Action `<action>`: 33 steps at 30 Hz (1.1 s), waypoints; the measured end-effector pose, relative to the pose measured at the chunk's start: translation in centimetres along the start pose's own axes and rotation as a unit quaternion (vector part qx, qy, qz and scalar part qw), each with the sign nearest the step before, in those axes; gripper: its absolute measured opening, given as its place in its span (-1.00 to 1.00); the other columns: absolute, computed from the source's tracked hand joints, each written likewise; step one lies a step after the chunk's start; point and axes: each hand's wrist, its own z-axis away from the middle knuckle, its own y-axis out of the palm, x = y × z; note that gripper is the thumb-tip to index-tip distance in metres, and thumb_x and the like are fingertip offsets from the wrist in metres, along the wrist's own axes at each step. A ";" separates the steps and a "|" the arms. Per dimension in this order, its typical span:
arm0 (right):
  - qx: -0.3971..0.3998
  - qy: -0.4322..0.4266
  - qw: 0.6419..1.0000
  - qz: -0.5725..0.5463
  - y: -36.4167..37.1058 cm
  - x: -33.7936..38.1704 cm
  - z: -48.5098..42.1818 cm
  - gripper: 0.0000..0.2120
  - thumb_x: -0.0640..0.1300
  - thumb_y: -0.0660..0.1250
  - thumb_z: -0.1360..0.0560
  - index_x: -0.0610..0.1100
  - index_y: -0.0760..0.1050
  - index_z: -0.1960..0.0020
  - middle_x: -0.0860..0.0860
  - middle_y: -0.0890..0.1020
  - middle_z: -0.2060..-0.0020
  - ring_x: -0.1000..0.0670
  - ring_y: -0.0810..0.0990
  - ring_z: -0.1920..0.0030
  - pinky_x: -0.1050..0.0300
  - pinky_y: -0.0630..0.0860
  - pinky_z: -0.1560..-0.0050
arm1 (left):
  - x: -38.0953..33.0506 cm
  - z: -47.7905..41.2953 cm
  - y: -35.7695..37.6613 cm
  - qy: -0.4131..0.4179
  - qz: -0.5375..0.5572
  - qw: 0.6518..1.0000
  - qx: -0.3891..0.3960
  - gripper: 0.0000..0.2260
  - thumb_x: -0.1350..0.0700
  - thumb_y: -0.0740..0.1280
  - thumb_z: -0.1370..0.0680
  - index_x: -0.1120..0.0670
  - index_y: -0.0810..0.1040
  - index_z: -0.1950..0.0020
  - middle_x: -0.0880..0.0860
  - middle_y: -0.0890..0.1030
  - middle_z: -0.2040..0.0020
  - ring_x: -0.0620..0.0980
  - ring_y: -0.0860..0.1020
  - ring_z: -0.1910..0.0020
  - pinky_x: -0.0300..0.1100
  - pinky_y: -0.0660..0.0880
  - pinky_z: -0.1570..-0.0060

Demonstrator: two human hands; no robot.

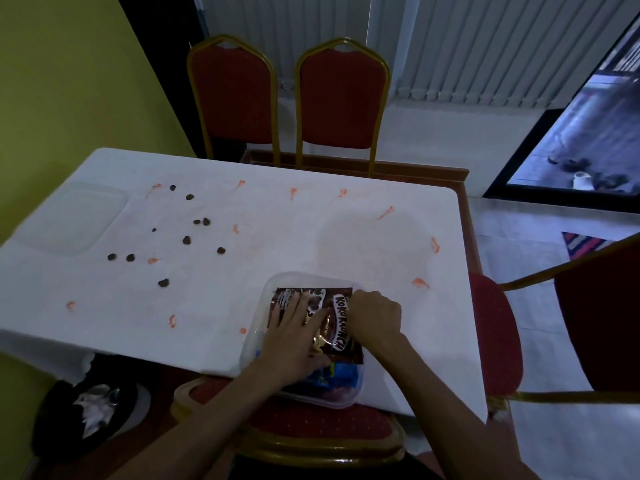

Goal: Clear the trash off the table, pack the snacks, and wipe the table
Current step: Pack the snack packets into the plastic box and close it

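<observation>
Snack packet [337, 323] (the brown Koko Krunch one) lies in the clear container [329, 402] at the lower centre of the frame, near the front edge of the white-covered surface [277, 237]. I see my left hand [294, 337] flat on it, fingers [294, 306] straight and spread, pressing down. My right hand [375, 317] sits at the packet's right edge with its fingers curled round that edge, knuckles up. A blue packet [341, 374] shows under the brown one, inside the same container. To the upper left lies the clear lid [72, 216], well apart. Between lid and container, brown cereal pieces [187, 240] are scattered, and orange smears [384, 213] dot the cloth. At lower left, beside the surface, a black bag [52, 420] holds crumpled paper [93, 407].
</observation>
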 end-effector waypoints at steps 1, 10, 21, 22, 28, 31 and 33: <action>0.022 -0.003 1.000 0.008 0.0 0.0 0.0 -0.80 -0.02 0.27 -0.58 -0.12 0.54 -0.10 0.00 0.67 0.06 -0.02 0.68 0.08 0.12 0.52 0.15 | 0.1 -0.1 0.3 -0.001 -0.016 1.000 0.016 -0.12 -0.30 0.33 -0.46 -0.11 -0.08 -0.62 0.10 -0.19 -0.63 0.15 -0.24 -0.61 0.22 -0.19 -0.55; -0.127 -0.041 0.990 -0.037 1.0 -0.3 0.1 -0.82 -0.01 0.33 -0.53 -0.11 0.47 0.00 -0.01 0.64 0.15 -0.03 0.63 0.19 0.12 0.47 0.22 | 1.5 -0.8 0.2 0.024 -0.073 0.996 0.033 -0.18 -0.36 0.20 -0.52 -0.19 -0.22 -0.60 0.13 -0.27 -0.61 0.18 -0.32 -0.58 0.25 -0.37 -0.47; -0.093 -0.076 0.993 0.017 3.9 -0.7 1.8 -0.50 0.14 0.67 -0.02 -0.05 0.67 0.13 -0.05 0.73 0.22 -0.26 0.67 -0.08 -0.36 0.46 -0.17 | 1.2 -1.3 1.1 -0.010 0.017 0.999 -0.030 -0.21 -0.45 -0.30 -0.41 -0.20 0.11 -0.58 0.05 -0.11 -0.65 0.05 -0.27 -0.60 0.21 -0.42 -0.45; -0.091 -0.073 0.993 0.013 3.8 -0.8 1.7 -0.55 0.13 0.67 -0.04 -0.03 0.67 0.15 -0.03 0.73 0.23 -0.24 0.67 -0.08 -0.38 0.45 -0.18 | 1.2 -1.2 1.1 -0.011 0.017 0.999 -0.035 -0.20 -0.45 -0.31 -0.41 -0.19 0.11 -0.58 0.07 -0.11 -0.65 0.05 -0.27 -0.60 0.18 -0.42 -0.45; -0.136 -0.067 0.988 -0.003 4.4 -1.7 1.4 -0.81 -0.04 0.55 -0.28 0.01 0.67 0.12 0.04 0.74 0.10 -0.22 0.62 -0.20 -0.26 0.21 -0.29 | 2.2 -0.8 1.8 -0.020 0.033 0.998 -0.047 -0.09 -0.52 -0.39 -0.37 -0.12 -0.02 -0.62 0.11 -0.24 -0.62 0.10 -0.33 -0.58 0.15 -0.36 -0.49; -0.105 -0.058 0.993 0.025 4.9 -1.7 1.4 -0.76 -0.03 0.58 -0.24 -0.01 0.68 0.11 0.01 0.74 0.09 -0.23 0.61 -0.21 -0.31 0.28 -0.28 | 2.9 -0.9 2.3 -0.014 0.029 0.999 -0.036 -0.14 -0.50 -0.33 -0.41 -0.12 -0.06 -0.63 0.09 -0.28 -0.60 0.09 -0.35 -0.58 0.18 -0.28 -0.53; -0.097 -0.055 0.993 0.025 4.9 -1.7 1.2 -0.77 -0.02 0.57 -0.24 -0.03 0.68 0.13 0.00 0.73 0.12 -0.23 0.61 -0.21 -0.32 0.32 -0.26 | 3.0 -0.9 2.2 -0.012 0.038 0.999 -0.033 -0.13 -0.51 -0.32 -0.41 -0.10 -0.05 -0.63 0.09 -0.28 -0.60 0.09 -0.35 -0.58 0.17 -0.30 -0.53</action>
